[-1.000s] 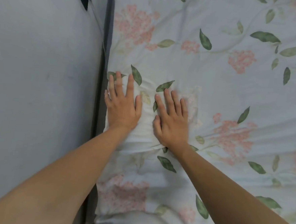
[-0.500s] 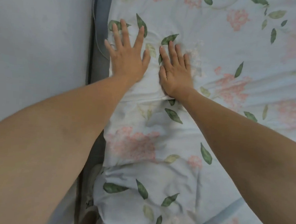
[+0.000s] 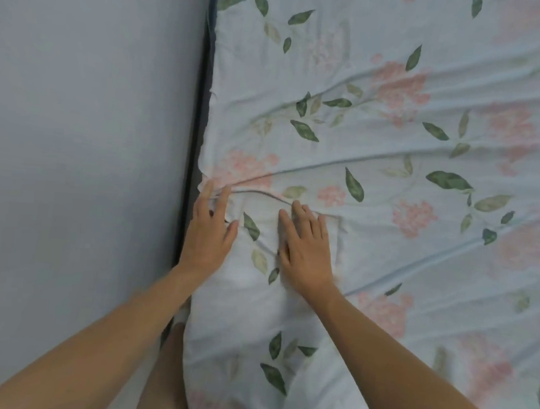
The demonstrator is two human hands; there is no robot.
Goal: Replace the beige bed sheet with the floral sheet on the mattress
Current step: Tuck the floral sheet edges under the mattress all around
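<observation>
The floral sheet [image 3: 393,155], pale with pink blossoms and green leaves, covers the mattress and fills the right of the view. Long creases run across it from a fold at my fingertips. My left hand [image 3: 209,232] lies flat on the sheet at its left edge, fingers straight, right beside the wall gap. My right hand [image 3: 307,248] presses flat on the sheet a little to the right, fingers straight and together. No beige sheet is visible.
A plain grey wall [image 3: 80,159] fills the left side. A dark narrow gap [image 3: 196,119] runs between the wall and the mattress edge. My knee or leg [image 3: 167,373] shows at the bottom beside that gap.
Both hands have slid along the sheet by the wall edge, and the view has shifted. A fold and long creases now lie at my fingertips.
</observation>
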